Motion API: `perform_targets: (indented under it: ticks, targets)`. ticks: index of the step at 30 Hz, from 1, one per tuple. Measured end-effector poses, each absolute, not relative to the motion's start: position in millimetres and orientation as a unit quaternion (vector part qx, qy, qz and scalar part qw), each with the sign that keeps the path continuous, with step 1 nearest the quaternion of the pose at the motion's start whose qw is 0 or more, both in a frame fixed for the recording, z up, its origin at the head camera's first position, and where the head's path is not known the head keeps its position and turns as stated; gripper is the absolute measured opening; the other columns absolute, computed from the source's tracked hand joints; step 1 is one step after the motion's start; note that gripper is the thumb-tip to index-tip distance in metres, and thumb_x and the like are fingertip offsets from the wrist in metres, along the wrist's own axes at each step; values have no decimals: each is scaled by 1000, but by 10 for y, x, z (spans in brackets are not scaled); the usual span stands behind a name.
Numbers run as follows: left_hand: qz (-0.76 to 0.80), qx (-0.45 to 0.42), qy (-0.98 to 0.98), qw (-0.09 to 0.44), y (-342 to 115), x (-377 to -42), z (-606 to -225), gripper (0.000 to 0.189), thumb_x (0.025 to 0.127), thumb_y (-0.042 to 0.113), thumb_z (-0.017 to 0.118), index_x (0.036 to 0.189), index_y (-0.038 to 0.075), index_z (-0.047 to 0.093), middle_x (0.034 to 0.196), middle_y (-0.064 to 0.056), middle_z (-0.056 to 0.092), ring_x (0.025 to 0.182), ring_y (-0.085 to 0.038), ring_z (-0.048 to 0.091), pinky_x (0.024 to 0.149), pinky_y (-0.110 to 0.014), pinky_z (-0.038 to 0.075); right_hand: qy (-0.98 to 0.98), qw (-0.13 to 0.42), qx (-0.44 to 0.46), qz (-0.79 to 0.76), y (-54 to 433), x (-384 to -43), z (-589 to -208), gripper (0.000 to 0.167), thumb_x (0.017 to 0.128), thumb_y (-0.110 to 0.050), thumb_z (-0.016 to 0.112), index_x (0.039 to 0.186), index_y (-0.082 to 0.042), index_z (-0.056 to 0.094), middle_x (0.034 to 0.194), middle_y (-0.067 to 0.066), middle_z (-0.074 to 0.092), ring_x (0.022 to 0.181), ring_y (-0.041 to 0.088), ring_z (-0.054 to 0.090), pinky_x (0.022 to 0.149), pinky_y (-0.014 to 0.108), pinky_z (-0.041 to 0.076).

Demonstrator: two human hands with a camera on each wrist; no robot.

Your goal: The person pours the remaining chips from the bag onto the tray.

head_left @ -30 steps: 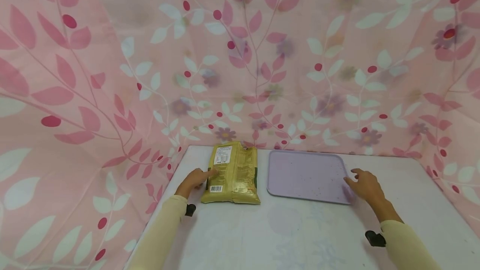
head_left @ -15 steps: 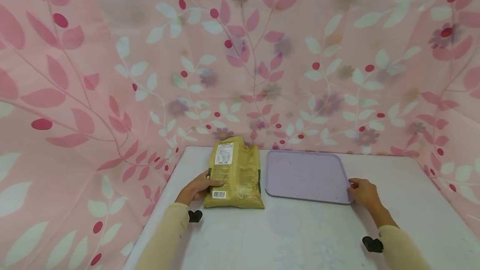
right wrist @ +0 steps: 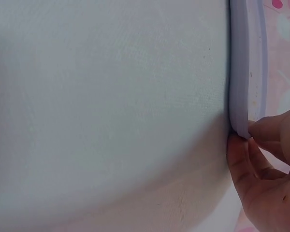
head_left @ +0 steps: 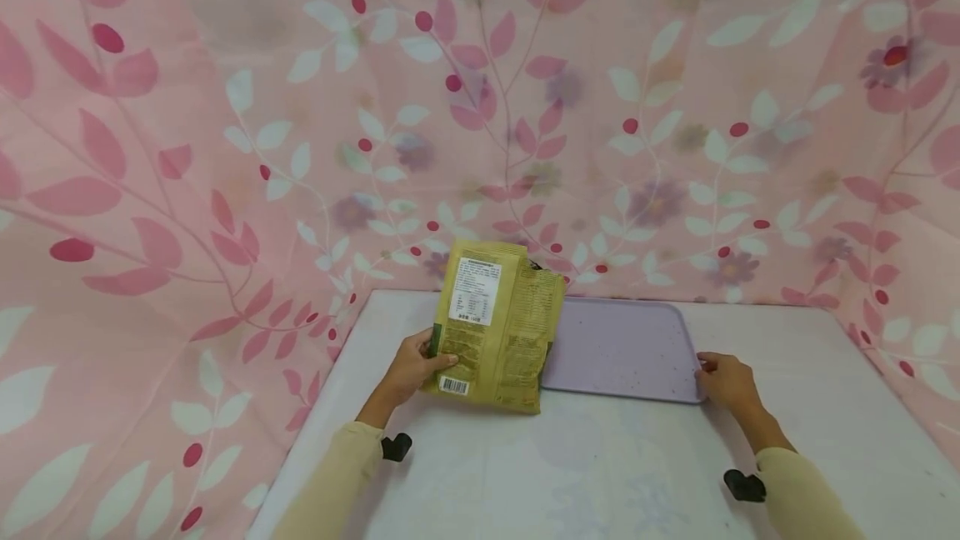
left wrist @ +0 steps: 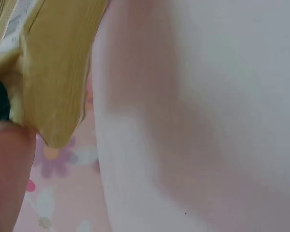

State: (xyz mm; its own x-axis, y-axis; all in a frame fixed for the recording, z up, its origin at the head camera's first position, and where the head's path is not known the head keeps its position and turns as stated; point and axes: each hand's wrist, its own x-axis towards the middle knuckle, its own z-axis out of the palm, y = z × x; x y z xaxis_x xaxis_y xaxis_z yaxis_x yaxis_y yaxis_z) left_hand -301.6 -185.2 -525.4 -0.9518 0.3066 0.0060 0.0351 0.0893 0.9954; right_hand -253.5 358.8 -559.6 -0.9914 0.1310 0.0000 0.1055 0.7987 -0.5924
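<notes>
While our left hand point(head_left: 408, 367) pinches the bag point(head_left: 498, 336) at its eight o'clock edge, at nine o'clock of the tray point(head_left: 626, 348), our right hand point(head_left: 729, 386) pinches the tray's four o'clock corner; we judge the bag soft, slippery, better gripped deeper.

In the head view, the gold packet point(head_left: 495, 336) hid the left end of the lilac tray point(head_left: 622, 348) and most of the left hand's point(head_left: 411, 369) fingers. Print on its white label point(head_left: 475, 290) was too small to read. The left wrist view cropped the packet at top and left; the right wrist view cut the tray at its top edge and the right hand point(head_left: 729, 383) at its right edge.
</notes>
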Motion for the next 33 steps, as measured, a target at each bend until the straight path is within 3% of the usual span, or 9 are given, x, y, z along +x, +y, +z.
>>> perform_targets:
  ticks: [4,8,10,16,20,24,30,33]
  targets:
    - [636,126,759,56,-1836,-2872,-5211,54,79,22,83,125,6,62,103,-14,71,89,-27,70,72,-38,58,-947,21,-67,314,3569,-2526,-5601,45,87,-5,57,125,18,52,100,28,63,78,30,59,58,31,48]
    - [594,148,790,46,-1868,-2806,-5255,54,79,27,83,124,5,63,103,-11,71,89,-24,70,73,-37,57,-948,16,-78,309,3537,-2533,-5591,45,88,-5,56,127,17,51,103,31,63,80,32,60,60,33,49]
    - [571,157,803,70,-1893,-2796,-5351,58,76,29,85,125,8,62,104,-7,71,91,-21,69,77,-35,55,-947,9,-86,308,3522,-2536,-5583,45,89,-5,55,128,17,50,105,32,62,81,33,60,62,35,50]
    - [554,192,791,173,-1880,-2689,-5702,90,71,26,90,145,26,40,124,3,64,109,-17,63,97,-38,45,-945,8,-90,313,3513,-2530,-5555,45,89,-4,55,128,18,49,104,32,61,80,32,59,60,33,50]
    - [544,220,791,171,-1753,-2556,-5683,92,72,19,89,147,34,37,130,7,61,114,-15,60,100,-35,43,-947,12,-88,307,3542,-2528,-5545,45,89,-4,54,128,18,49,104,31,62,80,32,59,61,34,50]
    - [561,214,784,157,-1660,-2517,-5656,84,74,7,86,143,26,42,127,3,63,112,-18,62,95,-34,46,-948,5,-93,304,3572,-2522,-5500,45,90,-5,54,129,18,49,104,31,61,81,33,58,62,35,50]
    - [581,151,792,113,-1690,-2552,-5569,51,73,11,87,118,8,65,108,-5,71,96,-19,64,82,-33,52,-947,17,-75,312,3534,-2506,-5474,45,89,-5,55,126,19,50,102,31,62,82,34,58,64,36,48]
    - [602,137,778,115,-1723,-2567,-5499,46,73,15,87,114,6,68,103,-8,71,91,-20,65,76,-33,53,-947,20,-74,311,3503,-2500,-5479,44,88,-5,55,126,19,51,102,30,63,83,34,59,66,37,49]
